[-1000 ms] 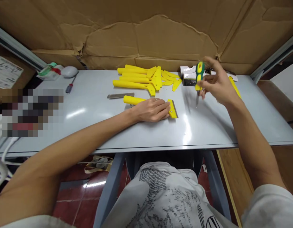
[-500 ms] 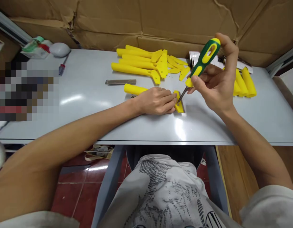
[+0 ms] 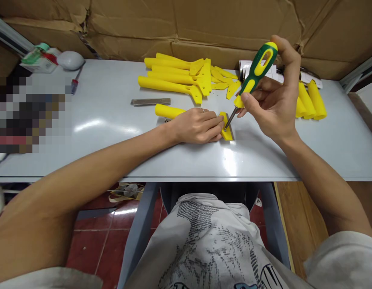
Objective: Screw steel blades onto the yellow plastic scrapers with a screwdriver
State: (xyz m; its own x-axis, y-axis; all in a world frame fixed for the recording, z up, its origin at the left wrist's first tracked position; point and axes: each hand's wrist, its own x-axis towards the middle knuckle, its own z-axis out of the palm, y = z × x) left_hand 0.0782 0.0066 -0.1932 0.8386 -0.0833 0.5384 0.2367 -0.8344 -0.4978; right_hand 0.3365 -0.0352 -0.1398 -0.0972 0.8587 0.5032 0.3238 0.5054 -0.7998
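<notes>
My left hand point(image 3: 198, 127) is closed over a yellow plastic scraper point(image 3: 169, 111), pressing it to the table. Its round handle sticks out left of my wrist, and its angled head point(image 3: 227, 135), with a thin edge along the right side, shows past my fingertips; the middle is hidden. In my right hand point(image 3: 274, 100) is a green and yellow screwdriver point(image 3: 250, 82), tilted, with my thumb low on the handle and a finger over its top end. The screwdriver's tip meets a small screw on the scraper head.
Several similar yellow scrapers point(image 3: 170, 83) and loose yellow head pieces point(image 3: 232, 89) lie behind my hands. A flat metal strip point(image 3: 151, 102) is at left. Yellow tubes point(image 3: 317, 102) lie at right. Another screwdriver point(image 3: 75, 85) and a white rounded object point(image 3: 70, 60) sit far left. Cardboard point(image 3: 137, 28) lines the back.
The view has shifted slightly. Both hands keep their places, with the screwdriver's tip still on the scraper head.
</notes>
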